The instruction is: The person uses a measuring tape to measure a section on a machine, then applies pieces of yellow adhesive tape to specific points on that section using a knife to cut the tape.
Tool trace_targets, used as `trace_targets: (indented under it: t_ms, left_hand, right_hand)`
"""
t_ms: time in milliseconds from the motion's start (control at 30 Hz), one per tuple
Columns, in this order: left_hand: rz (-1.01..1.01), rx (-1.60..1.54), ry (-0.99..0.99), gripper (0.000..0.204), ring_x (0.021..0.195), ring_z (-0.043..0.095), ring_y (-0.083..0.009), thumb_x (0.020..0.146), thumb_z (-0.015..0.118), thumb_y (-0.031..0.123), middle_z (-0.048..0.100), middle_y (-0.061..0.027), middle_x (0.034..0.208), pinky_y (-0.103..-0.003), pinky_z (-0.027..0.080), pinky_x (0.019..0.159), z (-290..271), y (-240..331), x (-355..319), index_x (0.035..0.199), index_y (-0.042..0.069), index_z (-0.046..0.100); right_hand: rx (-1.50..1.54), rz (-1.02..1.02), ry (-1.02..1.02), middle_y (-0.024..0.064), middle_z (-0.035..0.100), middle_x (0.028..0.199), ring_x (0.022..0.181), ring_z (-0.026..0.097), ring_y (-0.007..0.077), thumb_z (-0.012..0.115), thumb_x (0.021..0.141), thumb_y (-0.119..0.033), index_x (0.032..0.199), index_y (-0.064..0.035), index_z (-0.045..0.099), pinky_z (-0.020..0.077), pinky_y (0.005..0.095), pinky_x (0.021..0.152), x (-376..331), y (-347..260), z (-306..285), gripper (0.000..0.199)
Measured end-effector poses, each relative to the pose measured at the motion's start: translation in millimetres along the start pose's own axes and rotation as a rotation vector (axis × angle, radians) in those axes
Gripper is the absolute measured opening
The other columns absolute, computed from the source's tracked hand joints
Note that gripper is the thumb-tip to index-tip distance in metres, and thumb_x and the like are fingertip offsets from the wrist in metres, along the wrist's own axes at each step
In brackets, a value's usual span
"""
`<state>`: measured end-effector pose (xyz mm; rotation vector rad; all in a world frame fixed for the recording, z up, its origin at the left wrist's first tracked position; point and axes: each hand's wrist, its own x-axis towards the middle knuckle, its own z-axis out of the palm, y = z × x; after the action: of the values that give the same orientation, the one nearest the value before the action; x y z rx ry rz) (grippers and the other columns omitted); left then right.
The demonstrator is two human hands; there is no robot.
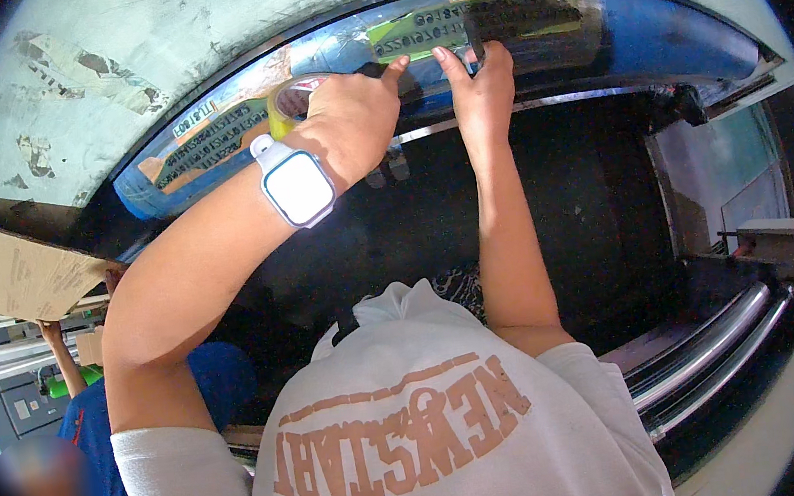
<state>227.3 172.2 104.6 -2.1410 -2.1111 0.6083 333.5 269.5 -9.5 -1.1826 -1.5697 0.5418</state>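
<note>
My left hand [354, 118], with a white-cased watch [299, 189] on its wrist, is closed at the near side of a long blue roller [331, 61]. A roll of yellowish tape [285, 101] sits against its finger side, partly covered by the hand; the curled fingers are hidden and the thumb points right. Just to the right, my right hand [482, 91] pinches a small dark piece, too unclear to name, over the roller. Green and brown strips with dark print [420, 37] lie along the roller under clear film.
A pale, scuffed panel [157, 41] rises beyond the roller. Below is a dark recess [368, 241]. Metal rails [713, 351] run at the lower right. A person in blue [100, 439] is at lower left, one hand near a brown cardboard sheet [26, 269].
</note>
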Motion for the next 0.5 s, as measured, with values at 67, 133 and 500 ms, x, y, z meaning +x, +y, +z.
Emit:
trace_targets:
  t_ms: [67,133,500]
  left_hand:
    - [0.007,-0.003,0.023,0.068,0.071,0.068,-0.0309,0.082,0.058,0.011,0.068,-0.0156,0.078,-0.042,0.055,0.06,1,0,-1,0.144,0.009,0.032]
    - [0.025,-0.003,0.059,0.068,0.069,0.068,-0.0303,0.081,0.058,0.011,0.068,-0.0153,0.077,-0.042,0.055,0.058,5,-1,0,0.144,0.007,0.032]
    - [0.015,0.04,0.047,0.066,0.066,0.068,-0.029,0.085,0.054,0.01,0.068,-0.0134,0.075,-0.041,0.054,0.055,7,2,0,0.145,0.006,0.027]
  right_hand:
    - [0.019,0.039,-0.03,0.0217,0.057,0.092,0.085,0.057,0.0408,0.078,0.072,-0.035,0.093,0.0028,0.053,0.0442,0.0477,0.075,-1,-3,-4,0.049]
    - [-0.001,0.016,-0.027,0.0176,0.054,0.09,0.082,0.055,0.0347,0.076,0.076,-0.036,0.091,0.0026,0.052,0.0439,0.0422,0.074,0,1,-2,0.048]
    - [0.101,0.185,-0.035,0.0198,0.059,0.095,0.087,0.059,0.0366,0.078,0.072,-0.036,0.097,0.0029,0.053,0.0454,0.0448,0.077,1,8,-12,0.053]
